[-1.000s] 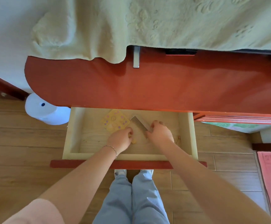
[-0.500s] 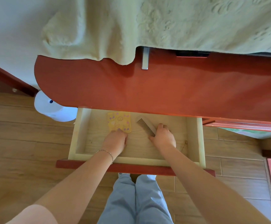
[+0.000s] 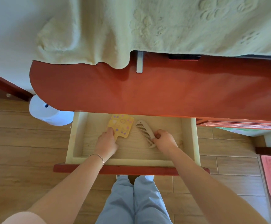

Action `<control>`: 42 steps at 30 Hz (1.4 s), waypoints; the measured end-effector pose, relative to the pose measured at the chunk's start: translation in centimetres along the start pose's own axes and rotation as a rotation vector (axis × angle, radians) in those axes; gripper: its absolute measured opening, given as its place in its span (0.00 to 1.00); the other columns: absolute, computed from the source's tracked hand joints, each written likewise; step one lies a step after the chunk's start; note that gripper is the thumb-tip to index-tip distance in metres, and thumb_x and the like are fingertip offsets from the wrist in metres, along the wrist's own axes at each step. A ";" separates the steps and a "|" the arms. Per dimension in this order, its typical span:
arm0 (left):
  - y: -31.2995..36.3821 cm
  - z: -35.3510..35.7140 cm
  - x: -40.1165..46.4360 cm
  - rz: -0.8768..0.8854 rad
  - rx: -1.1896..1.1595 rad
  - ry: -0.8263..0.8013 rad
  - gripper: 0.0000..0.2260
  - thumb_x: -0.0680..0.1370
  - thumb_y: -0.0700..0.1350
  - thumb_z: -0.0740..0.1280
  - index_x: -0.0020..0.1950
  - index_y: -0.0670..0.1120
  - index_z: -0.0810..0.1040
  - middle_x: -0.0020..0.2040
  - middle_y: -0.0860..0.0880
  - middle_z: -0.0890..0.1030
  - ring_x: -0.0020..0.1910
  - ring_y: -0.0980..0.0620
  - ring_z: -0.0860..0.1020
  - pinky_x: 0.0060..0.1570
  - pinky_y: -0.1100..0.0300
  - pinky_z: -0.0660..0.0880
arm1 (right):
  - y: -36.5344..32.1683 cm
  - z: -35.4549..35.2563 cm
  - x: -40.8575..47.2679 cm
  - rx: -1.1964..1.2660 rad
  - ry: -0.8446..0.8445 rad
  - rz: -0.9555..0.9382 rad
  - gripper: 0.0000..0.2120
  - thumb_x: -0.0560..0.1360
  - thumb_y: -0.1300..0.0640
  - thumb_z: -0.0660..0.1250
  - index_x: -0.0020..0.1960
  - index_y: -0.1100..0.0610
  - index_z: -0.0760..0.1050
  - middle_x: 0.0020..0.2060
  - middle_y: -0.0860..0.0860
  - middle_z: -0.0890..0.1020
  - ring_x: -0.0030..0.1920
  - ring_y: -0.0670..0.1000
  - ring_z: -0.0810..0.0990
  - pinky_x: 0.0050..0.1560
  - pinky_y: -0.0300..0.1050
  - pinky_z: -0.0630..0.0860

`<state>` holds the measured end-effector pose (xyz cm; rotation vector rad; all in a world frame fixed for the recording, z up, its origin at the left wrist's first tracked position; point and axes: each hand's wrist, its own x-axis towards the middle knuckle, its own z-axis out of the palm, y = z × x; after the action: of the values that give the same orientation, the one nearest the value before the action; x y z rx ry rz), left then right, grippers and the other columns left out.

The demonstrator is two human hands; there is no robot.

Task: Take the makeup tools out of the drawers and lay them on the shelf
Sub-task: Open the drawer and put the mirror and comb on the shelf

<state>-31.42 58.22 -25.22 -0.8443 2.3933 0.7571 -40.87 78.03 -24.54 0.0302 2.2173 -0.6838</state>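
drawer (image 3: 76,135): pulled out below the red shelf (image 3: 163,94), pale wood inside, its back part hidden under the shelf's front edge.
yellow paddle (image 3: 122,125): laid flat at the back left of the drawer floor, flower pattern up; its far edge is tucked just beneath the shelf.
left hand (image 3: 106,143): fingers are curled over the paddle's short handle — how firmly it is gripped cannot be told.
comb (image 3: 145,132): set diagonally right of the paddle, apart from it, teeth facing left.
right hand (image 3: 163,139): the comb's near end is pinched between thumb and curled fingers.
open room: bare wood is seen left of the paddle, right of the right hand and along the drawer's front wall; the shelf surface in front of the cloth (image 3: 163,26) is bare.
edges: the cloth overhangs the shelf's back — a metal bracket (image 3: 139,62) shows below its hem.
cut off: a white container (image 3: 42,113) is partly covered by the shelf's rounded left end.
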 end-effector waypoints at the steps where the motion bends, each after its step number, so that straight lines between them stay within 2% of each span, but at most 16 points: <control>1: 0.0 -0.1 -0.2 -0.009 -0.054 -0.009 0.14 0.72 0.37 0.65 0.53 0.47 0.64 0.42 0.46 0.75 0.35 0.49 0.72 0.30 0.60 0.65 | 0.2 -0.1 -0.1 0.046 -0.010 0.010 0.09 0.75 0.58 0.63 0.55 0.56 0.74 0.41 0.51 0.79 0.39 0.52 0.78 0.39 0.47 0.77; 3: 0.2 -0.4 -0.6 -0.026 -0.188 -0.021 0.14 0.72 0.39 0.66 0.53 0.47 0.64 0.41 0.48 0.75 0.31 0.51 0.73 0.25 0.61 0.64 | 0.3 -0.2 -0.2 0.133 -0.029 0.028 0.08 0.75 0.59 0.63 0.53 0.57 0.75 0.39 0.51 0.80 0.36 0.51 0.79 0.43 0.49 0.79; 7: 0.8 -1.0 -1.3 -0.069 -0.453 -0.054 0.13 0.73 0.42 0.70 0.53 0.46 0.68 0.44 0.51 0.76 0.37 0.54 0.75 0.29 0.64 0.67 | 0.2 -0.6 -0.7 0.311 -0.041 0.066 0.05 0.74 0.61 0.65 0.50 0.57 0.76 0.35 0.53 0.81 0.32 0.48 0.79 0.45 0.49 0.80; 10: 1.1 -1.4 -1.6 -0.115 -0.653 -0.101 0.15 0.71 0.43 0.72 0.53 0.45 0.71 0.49 0.47 0.79 0.45 0.49 0.78 0.35 0.62 0.69 | 0.1 -1.2 -1.2 0.425 -0.061 0.090 0.04 0.75 0.63 0.65 0.49 0.59 0.77 0.34 0.54 0.82 0.32 0.49 0.79 0.45 0.51 0.81; 12: 1.2 -1.8 -1.9 -0.138 -0.757 -0.124 0.14 0.70 0.42 0.73 0.52 0.45 0.72 0.51 0.45 0.80 0.47 0.47 0.79 0.39 0.60 0.71 | 0.0 -1.7 -1.7 0.468 -0.067 0.104 0.05 0.75 0.64 0.65 0.50 0.62 0.77 0.35 0.55 0.82 0.31 0.50 0.79 0.42 0.49 0.81; 16: 2.0 -3.4 -3.5 -0.150 -0.941 -0.275 0.13 0.71 0.37 0.72 0.52 0.44 0.73 0.50 0.45 0.79 0.44 0.50 0.79 0.43 0.60 0.74 | -0.2 -3.7 -3.5 0.544 -0.138 0.136 0.06 0.74 0.66 0.65 0.51 0.65 0.76 0.38 0.58 0.81 0.32 0.50 0.78 0.32 0.41 0.79; 19: 2.2 -5.1 -4.8 -0.119 -0.941 -0.421 0.17 0.71 0.36 0.72 0.57 0.41 0.72 0.52 0.43 0.80 0.48 0.50 0.79 0.47 0.59 0.76 | 0.0 -5.8 -5.0 0.531 -0.201 0.139 0.05 0.74 0.67 0.65 0.50 0.64 0.77 0.35 0.57 0.80 0.30 0.49 0.77 0.30 0.40 0.78; 21: 2.2 -6.6 -5.5 -0.085 -0.912 -0.523 0.16 0.71 0.35 0.71 0.56 0.42 0.72 0.53 0.43 0.82 0.48 0.52 0.79 0.44 0.61 0.74 | 0.3 -7.2 -6.0 0.508 -0.238 0.129 0.06 0.74 0.66 0.65 0.50 0.64 0.77 0.34 0.56 0.80 0.29 0.48 0.77 0.31 0.39 0.77; 25: 2.4 -9.0 -6.3 0.013 -0.845 -0.668 0.15 0.71 0.34 0.70 0.56 0.41 0.72 0.45 0.46 0.84 0.41 0.56 0.80 0.38 0.66 0.74 | 0.5 -10.1 -7.6 0.452 -0.305 0.072 0.08 0.75 0.65 0.65 0.52 0.64 0.78 0.36 0.56 0.81 0.29 0.47 0.76 0.32 0.39 0.76; 28: 2.9 -10.6 -6.4 0.097 -0.847 -0.713 0.32 0.57 0.46 0.81 0.55 0.41 0.72 0.44 0.46 0.84 0.40 0.56 0.79 0.36 0.67 0.74 | -0.1 -12.3 -8.8 0.456 -0.322 -0.003 0.06 0.75 0.65 0.65 0.50 0.64 0.79 0.35 0.55 0.82 0.30 0.47 0.76 0.34 0.39 0.76; 29: 3.3 -11.1 -6.5 0.118 -0.868 -0.708 0.36 0.52 0.49 0.82 0.54 0.42 0.72 0.44 0.45 0.84 0.39 0.56 0.79 0.34 0.67 0.74 | -0.4 -13.0 -9.1 0.475 -0.312 -0.028 0.06 0.75 0.65 0.64 0.48 0.64 0.79 0.34 0.54 0.82 0.31 0.47 0.76 0.34 0.39 0.76; 31: 4.4 -11.8 -6.4 0.151 -0.944 -0.660 0.33 0.52 0.49 0.82 0.51 0.42 0.73 0.43 0.43 0.84 0.38 0.57 0.80 0.31 0.68 0.73 | -1.1 -14.2 -9.6 0.518 -0.266 -0.075 0.06 0.76 0.65 0.64 0.48 0.62 0.79 0.33 0.54 0.82 0.31 0.47 0.76 0.35 0.39 0.76; 34: 6.8 -12.4 -5.9 0.152 -1.015 -0.524 0.12 0.69 0.36 0.73 0.46 0.44 0.72 0.40 0.47 0.84 0.44 0.56 0.80 0.33 0.68 0.73 | -2.0 -15.5 -9.3 0.578 -0.183 -0.123 0.06 0.76 0.65 0.64 0.50 0.61 0.79 0.35 0.54 0.83 0.31 0.47 0.77 0.34 0.38 0.77; 35: 7.7 -12.4 -5.7 0.157 -1.014 -0.477 0.09 0.72 0.35 0.69 0.45 0.45 0.71 0.40 0.49 0.84 0.46 0.55 0.81 0.35 0.67 0.73 | -2.3 -15.7 -8.9 0.601 -0.147 -0.130 0.06 0.76 0.65 0.64 0.50 0.61 0.79 0.35 0.54 0.82 0.31 0.47 0.77 0.34 0.37 0.77; 39: 11.2 -11.7 -4.0 0.171 -1.057 -0.319 0.09 0.72 0.35 0.69 0.43 0.45 0.71 0.45 0.44 0.79 0.53 0.50 0.80 0.43 0.62 0.75 | -3.2 -15.9 -6.8 0.714 -0.020 -0.124 0.06 0.76 0.65 0.63 0.50 0.62 0.79 0.36 0.55 0.81 0.32 0.47 0.77 0.32 0.36 0.77; 42: 13.6 -10.7 -2.3 0.185 -1.049 -0.263 0.10 0.71 0.36 0.71 0.41 0.46 0.70 0.41 0.47 0.79 0.50 0.46 0.79 0.49 0.57 0.75 | -3.7 -15.9 -5.2 0.760 0.023 -0.082 0.05 0.76 0.64 0.64 0.49 0.62 0.78 0.37 0.55 0.82 0.31 0.47 0.78 0.33 0.37 0.78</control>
<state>-41.76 61.30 -11.51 -0.7908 1.7520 2.1207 -49.19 83.50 -10.64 0.3298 1.8631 -1.5356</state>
